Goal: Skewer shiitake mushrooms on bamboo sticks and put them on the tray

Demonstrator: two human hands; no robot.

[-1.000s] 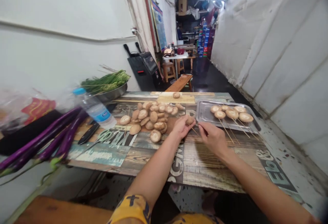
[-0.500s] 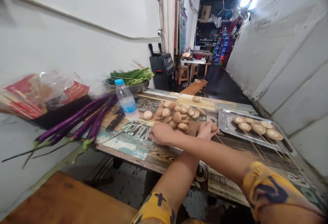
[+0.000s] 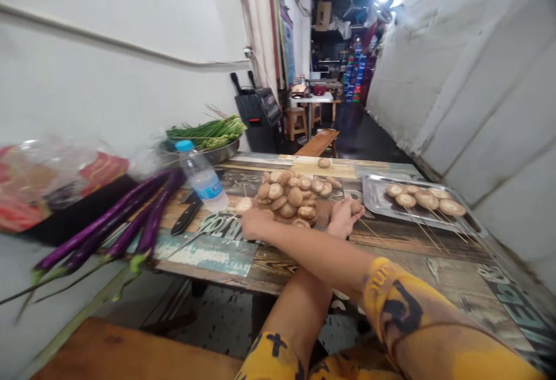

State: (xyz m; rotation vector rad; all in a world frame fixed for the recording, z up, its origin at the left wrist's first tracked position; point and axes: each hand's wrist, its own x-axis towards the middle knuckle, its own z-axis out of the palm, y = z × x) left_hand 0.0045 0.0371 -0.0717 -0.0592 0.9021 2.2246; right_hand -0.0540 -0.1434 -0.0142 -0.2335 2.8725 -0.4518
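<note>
- While the arms are crossed over the desk (image 3: 195, 252), the left hand (image 3: 343, 218) is seen at frame centre, curled shut on a skewered mushroom (image 3: 356, 206), its skewer (image 3: 371, 232) trailing toward lower right.
- Right hand (image 3: 254, 220) is laid left of centre, fingertips touching a loose mushroom (image 3: 244, 203) at the left edge of the mushroom pile (image 3: 295, 194); whether it is pinched cannot be told.
- Step judged: picking the next mushroom for threading.
- Next move calls for a firm pinch and the arms being uncrossed.
- Finished skewers are lying on the tray (image 3: 369, 194), right of centre.
</note>
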